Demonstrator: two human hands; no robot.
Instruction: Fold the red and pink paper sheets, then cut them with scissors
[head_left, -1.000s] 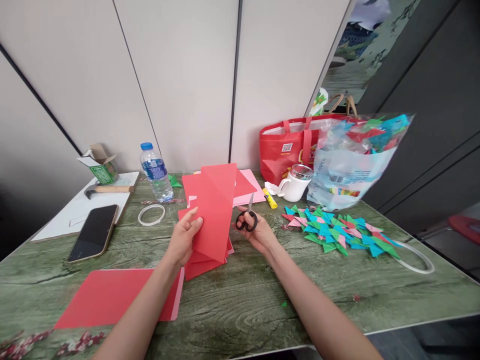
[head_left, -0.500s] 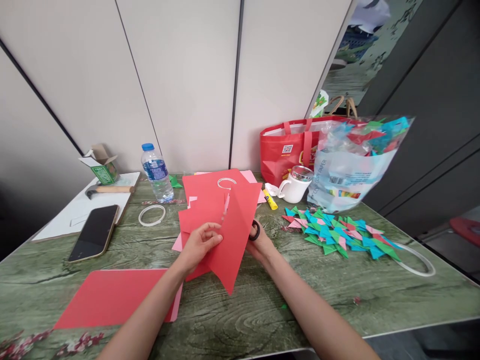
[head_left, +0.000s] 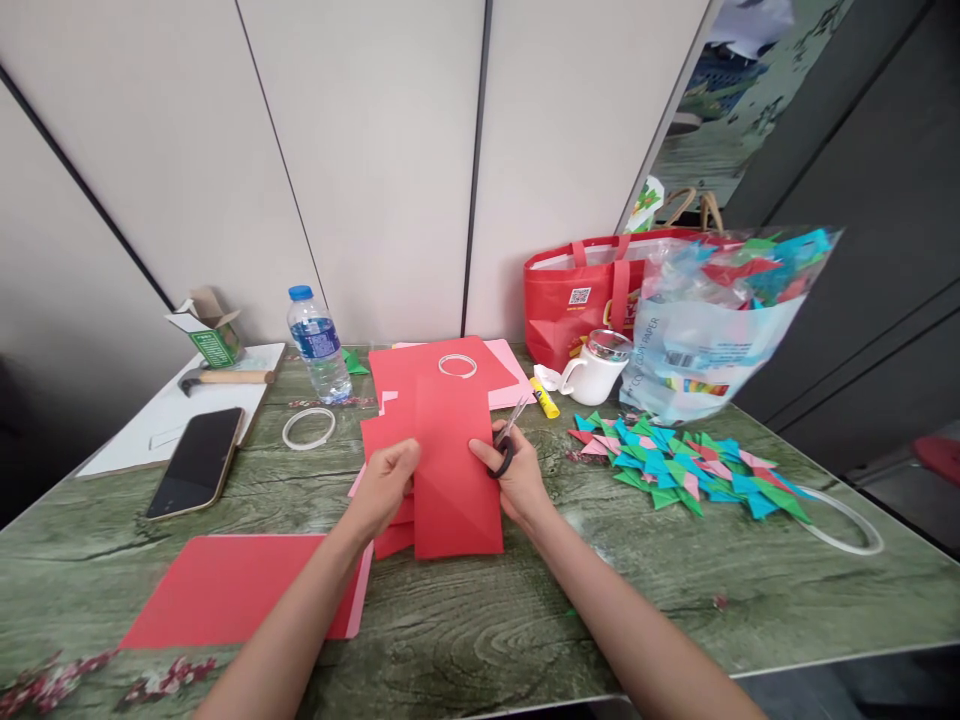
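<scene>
A rectangular sheet of red paper (head_left: pixel 459 480) is held upright between my hands, one broad side facing me. My left hand (head_left: pixel 386 485) pinches its left edge, thumb on top and fingers curled. On the opposite edge, the thumb of my right hand (head_left: pixel 519 478) presses against the paper. That hand also has the black-handled scissors (head_left: pixel 504 452) hooked in it, with the blades pointing up and away to the right. Behind the sheet lie more red papers (head_left: pixel 386 440), partly hidden by it, and a larger red sheet (head_left: pixel 405 365) over pink paper (head_left: pixel 510 365).
Another red stack (head_left: pixel 225 590) and a phone (head_left: pixel 196 462) lie left, near a hammer (head_left: pixel 232 377), tape ring (head_left: pixel 309 428) and water bottle (head_left: pixel 321 345). Rightward are a glue stick (head_left: pixel 545 398), white mug (head_left: pixel 600 368), folded paper pieces (head_left: pixel 682 460) and a filled plastic bag (head_left: pixel 697 340).
The red sheet has turned from edge-on to facing me. My left hand has shifted slightly left along it. The scissor blades, hidden before, now show beside the paper, clear of it.
</scene>
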